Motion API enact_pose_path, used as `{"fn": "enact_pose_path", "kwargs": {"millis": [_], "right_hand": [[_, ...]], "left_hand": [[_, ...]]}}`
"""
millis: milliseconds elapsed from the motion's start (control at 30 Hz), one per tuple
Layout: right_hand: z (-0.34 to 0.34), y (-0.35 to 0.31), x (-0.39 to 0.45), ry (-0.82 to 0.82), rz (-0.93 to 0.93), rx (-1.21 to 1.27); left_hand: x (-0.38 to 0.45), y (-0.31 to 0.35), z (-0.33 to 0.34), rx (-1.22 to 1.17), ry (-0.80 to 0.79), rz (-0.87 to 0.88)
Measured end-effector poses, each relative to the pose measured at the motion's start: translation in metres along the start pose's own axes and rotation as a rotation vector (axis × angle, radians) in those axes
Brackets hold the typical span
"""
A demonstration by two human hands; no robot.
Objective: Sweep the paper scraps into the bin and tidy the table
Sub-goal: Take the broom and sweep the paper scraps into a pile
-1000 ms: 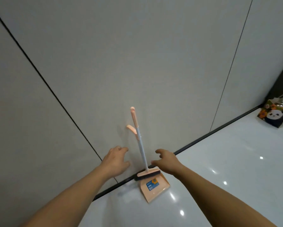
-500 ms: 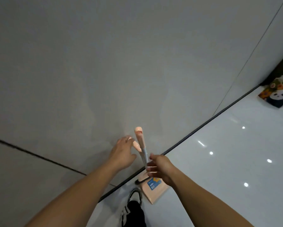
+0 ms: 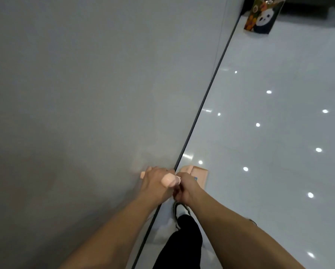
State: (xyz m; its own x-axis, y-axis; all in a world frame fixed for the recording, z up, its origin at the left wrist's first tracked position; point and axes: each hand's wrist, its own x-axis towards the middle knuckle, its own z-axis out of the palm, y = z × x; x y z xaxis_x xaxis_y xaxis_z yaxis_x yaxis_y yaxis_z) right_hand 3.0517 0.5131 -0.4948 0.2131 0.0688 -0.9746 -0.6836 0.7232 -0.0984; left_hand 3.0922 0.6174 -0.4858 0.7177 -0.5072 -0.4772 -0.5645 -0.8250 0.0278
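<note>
The left hand is lying over a peach handle end that is poking out at its far side, close against the grey wall; its fingers are bending over that handle, but the back of the hand is hiding the grip, so whether it is really closing round the handle cannot be told. The right hand is sitting just beside it, touching or almost touching, with its fingers curling in a closed grip round the upper part of the broom handle, whose rounded peach tip is sticking up between the two hands and pointing towards the camera. The rest of the broom's shaft is hiding under the hands. Just beyond the right hand, the peach dustpan is standing on the glossy white floor, right beside the dark strip where wall and floor are meeting; a small blue label on it is peeping out at the knuckles. Both bare forearms are reaching in from the lower edge. Under them, a black trouser leg and a pale sneaker are showing on the floor. Far off, near the top edge, a bag with a panda print is standing by the wall. Ceiling lights are reflecting as bright dots across the floor.
</note>
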Motion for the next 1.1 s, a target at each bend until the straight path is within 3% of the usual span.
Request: {"fn": "enact_pose_path", "kwargs": {"millis": [267, 400, 533, 700, 867, 1100], "right_hand": [[-0.040, -0.014, -0.005, 0.101, -0.083, 0.248], [-0.111, -0.018, -0.018, 0.182, -0.193, 0.266], [-0.176, -0.021, -0.029, 0.187, -0.163, 0.278], [-0.251, -0.027, -0.052, 0.170, -0.163, 0.284], [-0.356, -0.018, -0.090, 0.086, -0.255, 0.534], [-0.534, 0.022, -0.147, 0.033, -0.395, 0.778]], "left_hand": [[0.013, 0.003, -0.012, 0.094, 0.062, 0.118], [0.012, 0.005, -0.026, 0.035, 0.042, 0.070], [0.018, 0.054, -0.046, 0.135, 0.022, 0.163], [0.022, 0.159, -0.071, 0.176, 0.123, 0.380], [0.013, 0.305, -0.080, 0.105, 0.051, 0.635], [-0.005, 0.505, -0.064, 0.160, -0.060, 0.848]]}}
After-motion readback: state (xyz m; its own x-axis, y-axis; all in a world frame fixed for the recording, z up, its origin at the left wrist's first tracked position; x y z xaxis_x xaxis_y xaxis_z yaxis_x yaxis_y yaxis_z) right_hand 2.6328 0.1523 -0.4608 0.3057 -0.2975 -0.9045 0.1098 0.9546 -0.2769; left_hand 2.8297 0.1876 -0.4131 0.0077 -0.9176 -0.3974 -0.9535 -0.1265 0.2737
